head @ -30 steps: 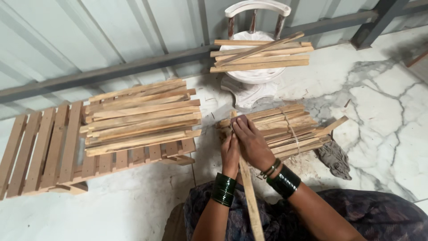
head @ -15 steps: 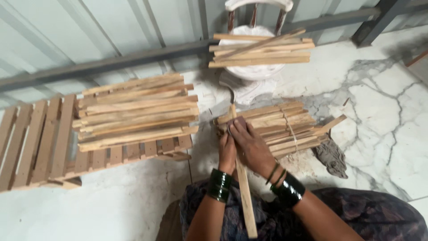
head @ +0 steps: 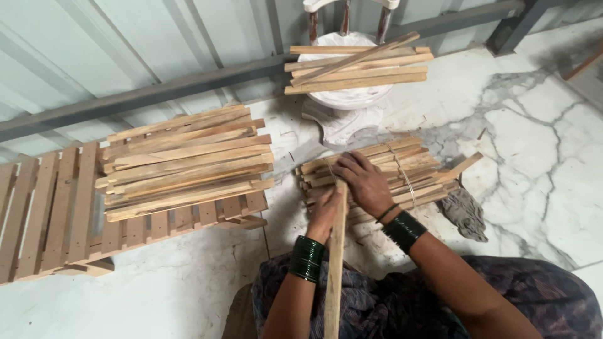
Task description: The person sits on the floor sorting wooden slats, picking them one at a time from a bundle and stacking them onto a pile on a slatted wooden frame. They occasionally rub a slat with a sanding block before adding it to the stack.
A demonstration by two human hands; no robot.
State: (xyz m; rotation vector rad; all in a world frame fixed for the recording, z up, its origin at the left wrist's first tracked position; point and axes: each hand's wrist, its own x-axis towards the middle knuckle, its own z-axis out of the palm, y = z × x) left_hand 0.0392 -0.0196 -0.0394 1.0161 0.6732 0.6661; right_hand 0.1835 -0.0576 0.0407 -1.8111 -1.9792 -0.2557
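Note:
A bundle of wooden slats [head: 402,169], tied with string, lies on the marble floor in front of me. My right hand [head: 364,185] rests palm down on the bundle's left part, fingers curled over the slats. My left hand [head: 325,213] grips a long wooden stick [head: 335,270] that runs from the bundle's near edge back toward my lap. Both wrists wear dark green bangles.
A slatted wooden pallet [head: 56,213] at the left carries a loose pile of slats [head: 185,163]. More slats [head: 355,66] lie across a white chair [head: 348,100] by the corrugated metal wall. A grey rag [head: 465,213] lies right of the bundle.
My hands stay on the bundle and stick. The stick's upper end has slid down, so it no longer pokes above my hands. The view has shifted slightly.

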